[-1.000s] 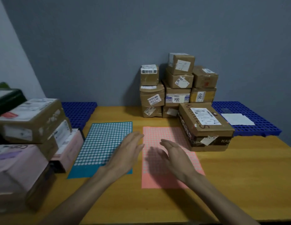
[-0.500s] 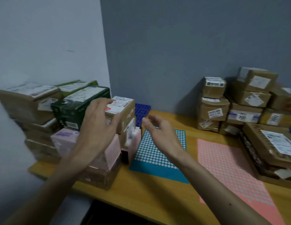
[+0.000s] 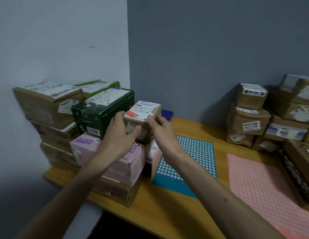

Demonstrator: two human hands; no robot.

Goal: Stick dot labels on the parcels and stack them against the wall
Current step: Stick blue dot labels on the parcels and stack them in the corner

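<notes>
walls: grey back wall [image 3: 210, 57] meets paler left wall [image 3: 60, 40] in a corner.
table: yellow wooden table [image 3: 167, 213], runs from the left corner out past the right edge.
left pile: mixed parcels [image 3: 46, 107] heaped at the table's left end against the left wall, several layers, brown cartons at the back.
right stack: brown parcels [image 3: 250, 121] stacked against the back wall, white shipping labels on them, one reads 004.
pink sheet: pink dot-label sheet [image 3: 264, 183] flat on the table, right of centre, partly cut off by the frame.
teal sheet: teal dot-label sheet [image 3: 196, 152] flat beside it, white dots; its left part is hidden by the right forearm.
long box: brown carton [image 3: 300, 152] at the right edge, just beside the pink sheet.
green box: dark green box [image 3: 102, 114] on top of the left pile, white label on its lid.
pink box: pink carton [image 3: 131, 168] at the pile's front, on a brown carton.
task parcel: small brown parcel [image 3: 145, 112], white label with a red patch, just right of the green box and above the pink carton; resting or lifted, can't tell.
left hand: left hand [image 3: 119, 135] grips the parcel's left side, thumb across the front face.
right hand: right hand [image 3: 164, 133] grips its right side, thumb on the top edge.
blue grid: blue grid panel [image 3: 166, 113], a corner showing behind the parcel.
</notes>
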